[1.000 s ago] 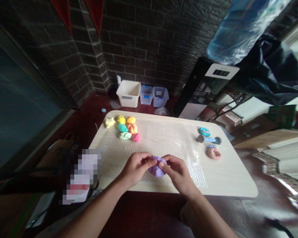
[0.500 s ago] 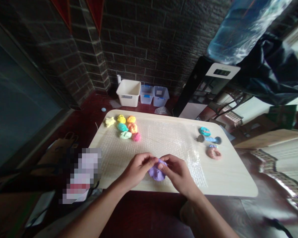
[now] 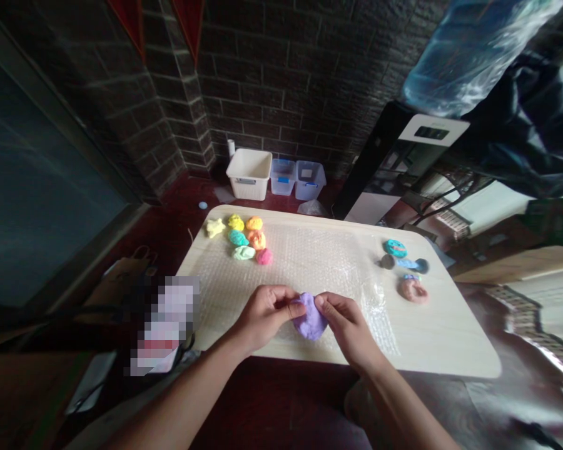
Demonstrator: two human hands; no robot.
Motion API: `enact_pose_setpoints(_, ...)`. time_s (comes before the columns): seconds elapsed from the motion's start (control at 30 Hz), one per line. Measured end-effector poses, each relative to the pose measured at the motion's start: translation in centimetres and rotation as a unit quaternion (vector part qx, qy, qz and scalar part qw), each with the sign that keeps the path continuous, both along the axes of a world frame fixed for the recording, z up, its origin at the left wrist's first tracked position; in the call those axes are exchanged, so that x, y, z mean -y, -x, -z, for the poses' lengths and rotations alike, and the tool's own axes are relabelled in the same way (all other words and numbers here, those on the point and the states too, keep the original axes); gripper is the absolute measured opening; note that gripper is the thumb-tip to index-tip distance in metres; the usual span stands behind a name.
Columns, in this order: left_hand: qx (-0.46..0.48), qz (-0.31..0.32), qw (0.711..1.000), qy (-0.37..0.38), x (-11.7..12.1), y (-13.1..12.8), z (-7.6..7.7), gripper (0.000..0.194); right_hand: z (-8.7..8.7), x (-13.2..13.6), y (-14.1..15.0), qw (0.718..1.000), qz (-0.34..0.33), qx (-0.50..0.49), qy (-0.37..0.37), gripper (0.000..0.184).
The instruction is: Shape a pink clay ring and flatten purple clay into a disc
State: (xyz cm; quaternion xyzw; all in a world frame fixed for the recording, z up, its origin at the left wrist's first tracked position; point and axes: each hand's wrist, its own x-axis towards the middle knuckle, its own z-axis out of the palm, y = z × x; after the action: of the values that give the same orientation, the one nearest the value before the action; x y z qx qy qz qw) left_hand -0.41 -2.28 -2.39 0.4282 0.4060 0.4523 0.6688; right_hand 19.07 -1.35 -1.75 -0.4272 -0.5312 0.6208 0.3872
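Note:
A flattened piece of purple modelling clay (image 3: 310,320) hangs between my two hands above the near edge of the table. My left hand (image 3: 268,315) pinches its upper left side between thumb and fingers. On the upper right side, my right hand (image 3: 344,319) grips it the same way. Beneath my hands lies a sheet of bubble wrap (image 3: 304,256). Several clay lumps sit at the table's far left, among them a teal lump (image 3: 238,238), a pink lump (image 3: 264,256) and a pale yellow shaped piece (image 3: 214,227).
Shaped clay pieces rest on the right: a teal disc (image 3: 396,248), a blue dumbbell shape (image 3: 406,264) and a pinkish-brown ring (image 3: 413,290). Behind the light wooden table (image 3: 460,337) stand a white basket (image 3: 250,175), clear bins (image 3: 309,181) and a water dispenser (image 3: 380,169).
My hands have moved slightly apart, and the purple clay now shows a broader face between them. The whole view has shifted a little, so the table sits further right.

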Motion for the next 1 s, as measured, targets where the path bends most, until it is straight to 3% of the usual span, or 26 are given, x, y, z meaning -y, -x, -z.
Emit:
enact_pose_setpoints(0.2, -0.069, 0.036, 0.995, -0.061, 0.2, 0.0, 0.6, 0.03, -0.1, 0.5, 0.2, 0.999, -0.018, 0.029, -0.017, 0.035)
enact_pose_setpoints(0.4, -0.052, 0.01, 0.998, -0.033, 0.5, -0.5, 1.3, 0.035, 0.4, 0.6, 0.0, 0.996, 0.044, 0.04, -0.065, 0.034)
enact_pose_setpoints(0.53, -0.07, 0.016, 0.996, -0.057, 0.4, -0.8, 1.2, 0.034, 0.3, 0.7, 0.1, 0.996, 0.056, 0.043, -0.058, 0.038)
enact_pose_setpoints(0.67, -0.109, 0.011, 0.991, -0.082, 0.5, -0.6, 0.6, 0.033, -0.3, 0.8, 0.3, 0.998, 0.018, 0.051, -0.035, 0.044)
enact_pose_setpoints(0.8, -0.144, 0.024, 0.984, -0.1, 0.5, -0.3, 0.2, 0.038, -1.0, 0.9, 0.2, 0.991, -0.043, 0.104, -0.066, 0.042)
enact_pose_setpoints(0.9, -0.118, 0.015, 0.99, -0.074, 0.6, -0.5, 0.4, 0.043, -0.9, 0.9, 0.1, 0.989, -0.034, 0.112, -0.095, 0.044)
enact_pose_setpoints(1.0, -0.038, 0.005, 0.999, -0.013, 0.7, -0.9, 0.6, 0.034, -0.3, 0.9, 0.1, 0.989, 0.013, 0.103, -0.105, 0.044)
